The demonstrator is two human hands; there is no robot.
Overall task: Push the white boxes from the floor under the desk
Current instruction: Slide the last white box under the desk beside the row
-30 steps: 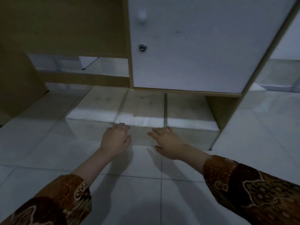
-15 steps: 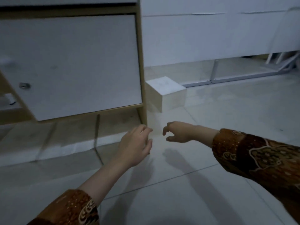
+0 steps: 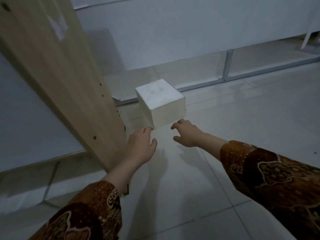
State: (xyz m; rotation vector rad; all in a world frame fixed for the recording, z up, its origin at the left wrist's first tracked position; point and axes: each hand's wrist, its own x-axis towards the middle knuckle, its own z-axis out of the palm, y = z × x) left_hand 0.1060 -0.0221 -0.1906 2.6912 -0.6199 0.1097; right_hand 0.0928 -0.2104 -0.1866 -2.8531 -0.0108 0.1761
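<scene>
Since half a second ago both hands have reached on toward the small white box [image 3: 160, 103], which now sits much closer to them, and the view has swung right so the desk's wooden side panel [image 3: 69, 75] fills the left. The left hand [image 3: 141, 144] is spread, palm down, its fingertips just short of the box's near bottom corner. The right hand [image 3: 186, 134] is loosely curled with fingers apart, its fingertips at the lower right edge of the box; whether they touch it cannot be told. Neither hand grips anything.

The box stands on the tiled floor [image 3: 242, 118] just right of the side panel, outside the desk, with 1 vertical edge turned toward the person and 2 side faces showing. It looks roughly cube-shaped, so no long axis stands out. Behind it runs a metal floor rail [image 3: 242, 77] below a white wall panel [image 3: 173, 32]. Bare floor lies open to the right and in front. At lower left, another white box [image 3: 22, 196] lies under the desk
</scene>
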